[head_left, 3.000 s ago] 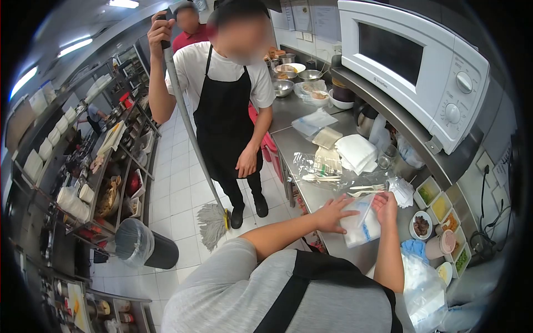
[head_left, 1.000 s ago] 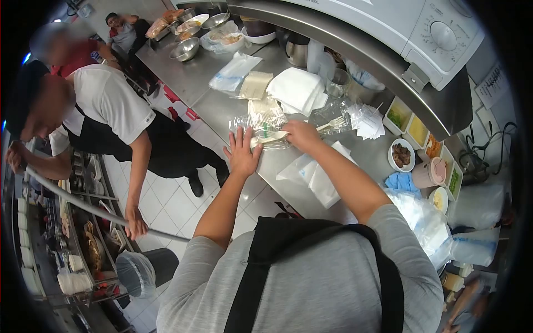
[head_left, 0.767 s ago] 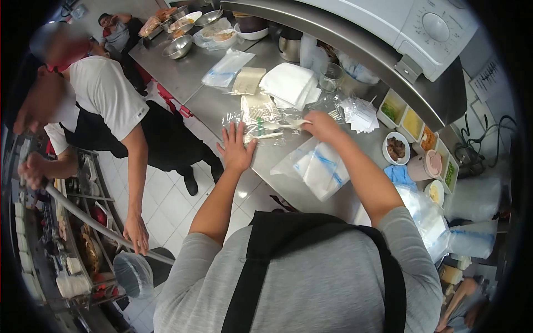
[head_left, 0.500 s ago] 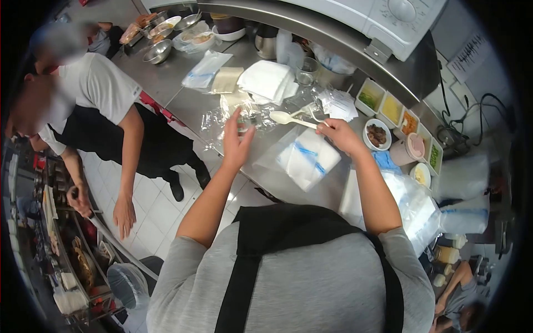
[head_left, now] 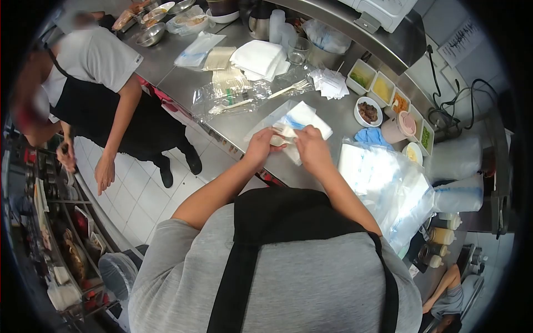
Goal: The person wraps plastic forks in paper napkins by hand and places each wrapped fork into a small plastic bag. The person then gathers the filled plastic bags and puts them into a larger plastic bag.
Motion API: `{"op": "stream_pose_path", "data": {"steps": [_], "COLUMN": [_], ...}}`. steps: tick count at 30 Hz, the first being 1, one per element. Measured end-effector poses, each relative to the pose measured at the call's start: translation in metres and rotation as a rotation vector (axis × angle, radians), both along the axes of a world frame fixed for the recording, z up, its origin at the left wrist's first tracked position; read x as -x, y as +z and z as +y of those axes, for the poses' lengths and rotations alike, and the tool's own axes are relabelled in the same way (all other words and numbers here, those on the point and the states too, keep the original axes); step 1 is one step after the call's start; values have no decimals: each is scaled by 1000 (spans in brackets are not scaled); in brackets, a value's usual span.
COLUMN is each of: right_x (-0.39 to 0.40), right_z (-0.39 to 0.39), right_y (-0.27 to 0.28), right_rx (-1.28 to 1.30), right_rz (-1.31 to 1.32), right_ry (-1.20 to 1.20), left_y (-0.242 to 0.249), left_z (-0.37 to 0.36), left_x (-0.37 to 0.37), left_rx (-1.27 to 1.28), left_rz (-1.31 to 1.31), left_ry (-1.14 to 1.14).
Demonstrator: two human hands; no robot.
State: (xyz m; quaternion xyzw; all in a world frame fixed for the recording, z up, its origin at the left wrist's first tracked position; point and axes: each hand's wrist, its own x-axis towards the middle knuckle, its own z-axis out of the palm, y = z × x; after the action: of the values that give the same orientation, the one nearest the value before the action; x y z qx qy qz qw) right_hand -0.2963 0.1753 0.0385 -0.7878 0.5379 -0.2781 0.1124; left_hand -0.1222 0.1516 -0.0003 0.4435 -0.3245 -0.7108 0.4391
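My left hand point(head_left: 261, 147) and my right hand point(head_left: 311, 147) are close together over the near edge of the steel counter. Both have their fingers closed around a cream plastic spoon point(head_left: 279, 141), whose bowl shows between them; a further white piece beside it is partly hidden by fingers. Just beyond lies a clear plastic bag with white and blue contents point(head_left: 308, 119). Farther off, a plastic fork point(head_left: 288, 89) rests by crinkled clear wrapping point(head_left: 208, 97) with another pale utensil point(head_left: 232, 106) on it.
White napkins point(head_left: 258, 58) and a beige bundle point(head_left: 227, 69) lie behind. Food tubs point(head_left: 383, 89), a bowl of brown pieces point(head_left: 368, 111) and plastic bags point(head_left: 383, 183) are at right. A co-worker in a black apron point(head_left: 105, 105) stands at left.
My left hand has come down and right, closing at the spoon. My right hand has brought the spoon nearer to me and leftward. The view has shifted slightly.
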Motion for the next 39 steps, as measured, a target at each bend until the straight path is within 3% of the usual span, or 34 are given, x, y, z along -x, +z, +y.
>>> {"op": "stream_pose_path", "data": {"steps": [5,11,14,16,20,27,32,35,39], "right_x": [-11,0,4,5,10,21,45,54,60], "right_z": [14,28,32,40,44,18,3,5,8], "right_y": [-17,-23,-26,-14,-22,-8,-1,-3,-17], "right_rx": [-167,-126,-47,-142,-152,-76,-34,-79,-202], "right_rz": [167,185,131,84,-61,-117,-105,-91,-88], "right_ry": [-9,15,16,18,-43,-154,-279,-246,-176], "left_y": [-3,-1,-7,-6,-4,15,71,70,64], "left_z": [11,17,10,7,8,-33,-161,-224,-268], "left_x": [5,13,11,17,35,44,-39,-87,-112], "left_rx": [-30,87,39,4,108,517,1187,1422,1302], "left_rz": [24,-140,-189,-225,-320,-444,-1235,-1487,-1527], "left_ry": [-17,-73,-69,-44,9,-11,176,-42,-468]}}
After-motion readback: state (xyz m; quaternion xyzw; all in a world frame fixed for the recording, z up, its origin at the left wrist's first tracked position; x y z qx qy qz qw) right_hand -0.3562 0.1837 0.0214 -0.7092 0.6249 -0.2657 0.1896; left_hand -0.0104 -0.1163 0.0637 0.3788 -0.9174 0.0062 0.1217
